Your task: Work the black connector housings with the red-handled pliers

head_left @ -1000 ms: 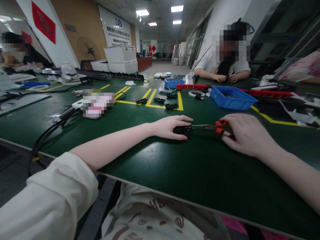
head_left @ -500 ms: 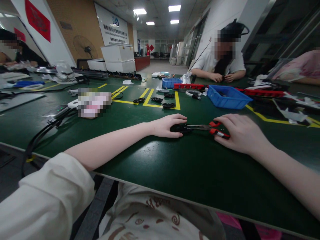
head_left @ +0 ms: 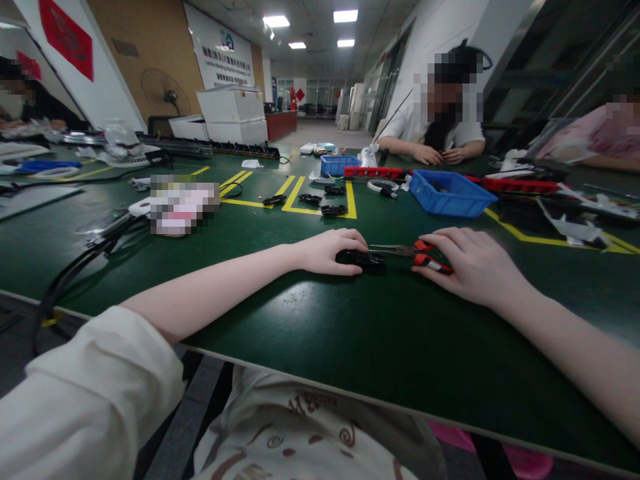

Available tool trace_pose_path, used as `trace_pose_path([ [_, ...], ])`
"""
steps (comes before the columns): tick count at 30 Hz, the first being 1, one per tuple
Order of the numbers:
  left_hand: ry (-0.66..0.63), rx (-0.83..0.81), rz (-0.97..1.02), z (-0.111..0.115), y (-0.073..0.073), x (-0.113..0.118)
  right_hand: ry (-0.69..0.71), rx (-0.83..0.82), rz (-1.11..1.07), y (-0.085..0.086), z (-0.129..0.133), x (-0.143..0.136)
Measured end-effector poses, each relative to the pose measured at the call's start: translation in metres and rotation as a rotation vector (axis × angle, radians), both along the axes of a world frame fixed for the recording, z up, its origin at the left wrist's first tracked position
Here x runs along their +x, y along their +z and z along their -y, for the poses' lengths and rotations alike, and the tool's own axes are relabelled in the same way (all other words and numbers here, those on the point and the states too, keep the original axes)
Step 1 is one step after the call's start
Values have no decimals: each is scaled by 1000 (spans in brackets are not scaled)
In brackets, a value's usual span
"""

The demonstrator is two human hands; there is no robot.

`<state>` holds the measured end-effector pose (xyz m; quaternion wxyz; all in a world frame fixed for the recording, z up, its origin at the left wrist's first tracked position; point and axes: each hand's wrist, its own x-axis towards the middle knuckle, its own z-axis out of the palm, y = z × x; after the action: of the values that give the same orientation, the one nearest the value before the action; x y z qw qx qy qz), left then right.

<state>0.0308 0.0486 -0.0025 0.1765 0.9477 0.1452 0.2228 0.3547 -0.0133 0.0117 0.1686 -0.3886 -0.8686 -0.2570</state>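
On my feed, my left hand point(head_left: 334, 253) pinches the black part point(head_left: 369, 259), inward from the desk's point(head_left: 320, 327) near edge. My right hand point(head_left: 473, 265) grips the red-handled pliers point(head_left: 407, 251); their tips have shifted towards the part's far side.

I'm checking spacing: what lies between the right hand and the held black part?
Head view: red-handled pliers, from the right hand toward the black part.

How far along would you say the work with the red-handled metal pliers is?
In hand: the left hand holds a small black part, and the right hand holds the red-handled metal pliers, tips close to it. Done or left: four similar black parts lie around yellow tape lines; finished or waiting, I cannot tell.
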Motion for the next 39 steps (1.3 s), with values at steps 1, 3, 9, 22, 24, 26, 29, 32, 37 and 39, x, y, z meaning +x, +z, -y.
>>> trace_pose_path([
  [1, 3, -3, 0, 0, 0, 0, 2, -2, 2, 0, 0, 0],
  [3, 6, -14, 1, 1, 0, 0, 10, 3, 9, -1, 0, 1],
  [9, 63, -42, -9, 5, 1, 3, 16, -23, 6, 0, 2, -1],
  [22, 131, 24, -21, 12, 0, 7, -45, -118, -14, 3, 5, -5],
  [24, 124, 30, -23, 13, 1, 7, -43, -113, -24, 2, 5, -6],
  [26, 116, 32, -25, 13, 1, 7, -36, -93, -26, 1, 5, -7],
  [29, 115, 37, -26, 12, 1, 8, -25, -61, -21, 0, 5, -7],
  [32, 116, 51, -23, 11, -1, 8, -11, -73, -29, -1, 5, -7],
  [37, 161, 111, -52, 12, 0, 8, 8, -108, -31, -1, 5, -5],
  [39, 194, 137, -74, 13, 1, 7, 8, -114, -36, -1, 5, -5],
])
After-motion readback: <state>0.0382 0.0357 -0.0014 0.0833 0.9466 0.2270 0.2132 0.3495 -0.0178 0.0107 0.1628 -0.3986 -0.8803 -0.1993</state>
